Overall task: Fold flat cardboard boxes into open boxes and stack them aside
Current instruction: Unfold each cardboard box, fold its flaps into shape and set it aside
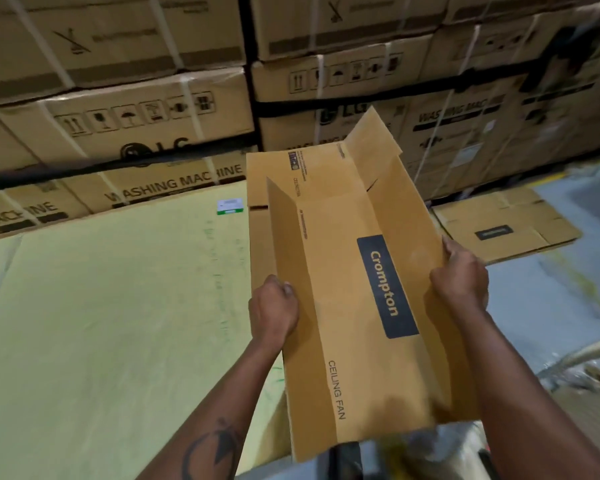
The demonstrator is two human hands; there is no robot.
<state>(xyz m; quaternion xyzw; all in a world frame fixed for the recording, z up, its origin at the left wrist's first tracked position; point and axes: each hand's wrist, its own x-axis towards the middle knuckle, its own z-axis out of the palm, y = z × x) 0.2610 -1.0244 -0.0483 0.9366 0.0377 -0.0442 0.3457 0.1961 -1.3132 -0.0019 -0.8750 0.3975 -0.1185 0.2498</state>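
Head view looks down on a long brown cardboard box [347, 271] held between both hands above a pale yellow-green sheet [101, 306]. Its top face carries a dark label reading "Crompton" and, nearer the person, the words "CEILING FAN". The box is partly opened: a long side panel stands up along its left edge, and at the far end the flaps stick out unfolded, one angled upward to the right. Small print and a dark stamp sit near the far left corner.

The left hand [274, 306] grips the upright left panel, its fingers curled round the panel's edge. The right hand [461, 275] grips the box's right edge, thumb on the top face and fingers wrapped under and out of sight. The "Crompton" label lies between the two hands.

Beyond the right hand, a flat cardboard box [506, 226] with a similar dark label lies on the grey floor [541, 299]. Past the far flaps stands a wall of strapped cartons [136, 140] printed "LG" and "WASHING MACHINE". A small white and green tag [230, 206] rests on the sheet, beyond the left hand.
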